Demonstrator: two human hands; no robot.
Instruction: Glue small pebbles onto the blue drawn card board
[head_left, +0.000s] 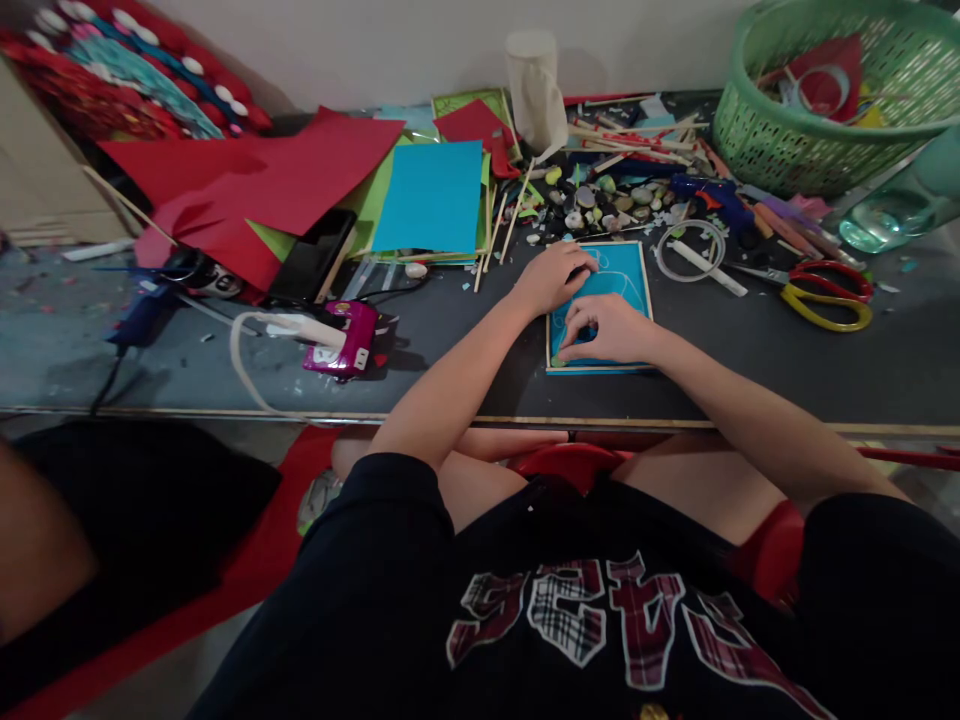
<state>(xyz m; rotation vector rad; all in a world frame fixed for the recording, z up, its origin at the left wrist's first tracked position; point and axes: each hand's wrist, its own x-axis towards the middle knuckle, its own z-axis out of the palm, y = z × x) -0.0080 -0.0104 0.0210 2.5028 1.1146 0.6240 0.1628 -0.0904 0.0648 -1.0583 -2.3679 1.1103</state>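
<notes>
A blue panel (634,262) with a thin pale wooden border lies flat near the table's front edge, white outlines drawn on it. My left hand (553,277) rests over its upper left side, with fingers bent loosely and the thumb apart; nothing shows in it. At the lower left corner, my right hand (609,328) has thumb and fingertips pinched together on a small green piece (559,361), mostly covered by the fingers. Right of the panel are a clear ring of tape (658,250) and scissors (825,295) with red and yellow handles.
Behind the panel lies a heap of pebbles (600,200) and sticks. Blue paper (431,195) and red paper (277,175) lie left, near a purple power adapter (352,335) and a glue gun (142,315). A green basket (765,130) and a glass (892,210) stand right. Another person's knee shows lower left.
</notes>
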